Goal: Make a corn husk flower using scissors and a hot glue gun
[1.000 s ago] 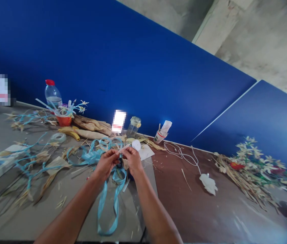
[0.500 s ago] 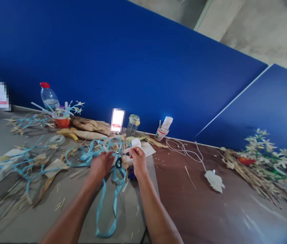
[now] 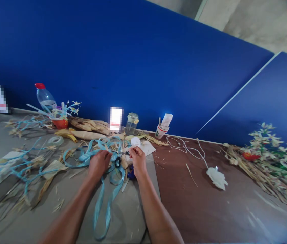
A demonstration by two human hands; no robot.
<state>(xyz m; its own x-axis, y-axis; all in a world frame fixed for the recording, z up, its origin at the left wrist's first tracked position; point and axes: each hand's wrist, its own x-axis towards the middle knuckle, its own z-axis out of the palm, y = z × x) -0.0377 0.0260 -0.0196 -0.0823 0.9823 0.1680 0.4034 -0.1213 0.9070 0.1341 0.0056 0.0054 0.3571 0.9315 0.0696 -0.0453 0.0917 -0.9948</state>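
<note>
Head view: a clear lidded glass jar and white paper cup stand behind. The right hand pinches black-handled scissors, lying left-right; the left hand presses, curled, on light-blue ribbon trailing toward the person.

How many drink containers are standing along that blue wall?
3: a clear plastic bottle with a red cap far left, a small glass jar near the middle, and a white paper cup just right of it. Clutter may hide others.

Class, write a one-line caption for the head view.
Both hands, left hand and right hand, work light-blue ribbon on a cluttered table.
</note>
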